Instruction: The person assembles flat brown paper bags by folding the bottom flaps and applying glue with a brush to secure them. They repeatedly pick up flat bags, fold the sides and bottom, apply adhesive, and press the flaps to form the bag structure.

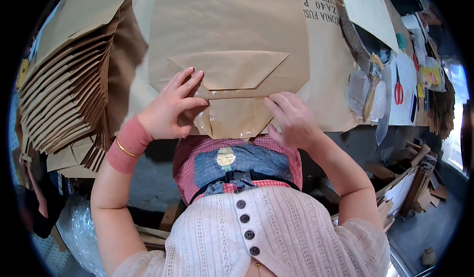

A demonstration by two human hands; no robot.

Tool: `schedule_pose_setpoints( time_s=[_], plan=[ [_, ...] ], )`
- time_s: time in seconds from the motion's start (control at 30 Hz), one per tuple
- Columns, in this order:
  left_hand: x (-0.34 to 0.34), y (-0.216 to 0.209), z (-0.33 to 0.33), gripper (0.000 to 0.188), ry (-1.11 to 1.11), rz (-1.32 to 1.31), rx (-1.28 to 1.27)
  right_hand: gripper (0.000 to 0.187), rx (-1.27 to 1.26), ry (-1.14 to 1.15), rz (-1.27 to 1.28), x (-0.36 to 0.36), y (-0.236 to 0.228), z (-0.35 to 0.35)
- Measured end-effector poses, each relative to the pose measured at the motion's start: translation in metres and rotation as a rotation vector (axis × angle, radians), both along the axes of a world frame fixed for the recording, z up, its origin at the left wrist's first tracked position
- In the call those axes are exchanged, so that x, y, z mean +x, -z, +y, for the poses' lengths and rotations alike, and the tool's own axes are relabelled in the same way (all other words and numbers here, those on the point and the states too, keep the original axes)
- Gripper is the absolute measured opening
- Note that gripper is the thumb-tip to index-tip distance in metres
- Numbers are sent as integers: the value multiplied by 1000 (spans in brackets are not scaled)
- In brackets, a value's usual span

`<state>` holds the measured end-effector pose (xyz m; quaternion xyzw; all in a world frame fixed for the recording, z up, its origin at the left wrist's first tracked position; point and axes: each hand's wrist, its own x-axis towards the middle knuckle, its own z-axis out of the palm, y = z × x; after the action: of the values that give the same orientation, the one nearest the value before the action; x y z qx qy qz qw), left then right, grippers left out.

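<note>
Brown paper bag lies flat on the table, its folded end at the near edge, roughly mid-width. Printed paper sheet under it, showing on both sides.

Folded end has two flaps: the far flap lies toward the bag body, the near flap extends to the table's near edge. Glossy patches on the near flap, mostly along its left side and lower edge.

Left hand: grip wide, fingers spread, fingertips at the left of the fold, thumb apart from the index finger near the table edge. No clamp on the paper visible. Pink wristband and gold bangle on that wrist.

Right hand: fingers bent, at the right end of the near flap, thumb low by the table edge. Grip partly closed; can't tell if it pinches the paper or just presses.

Left side of table: fanned stack of brown bags, reaching the near edge. Right side: brush on clear plastic close to the near edge; red-handled scissors on a white sheet just right of it.
</note>
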<state>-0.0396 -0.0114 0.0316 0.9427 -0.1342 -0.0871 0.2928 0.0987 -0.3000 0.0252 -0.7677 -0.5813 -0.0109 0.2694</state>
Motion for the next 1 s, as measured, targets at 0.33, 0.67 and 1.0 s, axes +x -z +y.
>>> schedule_pose_setpoints(
  time_s=[0.33, 0.67, 1.0],
  plan=[
    [16, 20, 0, 17, -480, -154, -408, 9, 1, 233, 531, 50, 15, 12],
    [31, 48, -24, 25, -698, -382, -18, 20, 41, 398, 338, 43, 41, 36],
    [69, 30, -32, 35, -968, -64, 375, 36, -323, 721, 96, 41, 22, 75]
  ],
)
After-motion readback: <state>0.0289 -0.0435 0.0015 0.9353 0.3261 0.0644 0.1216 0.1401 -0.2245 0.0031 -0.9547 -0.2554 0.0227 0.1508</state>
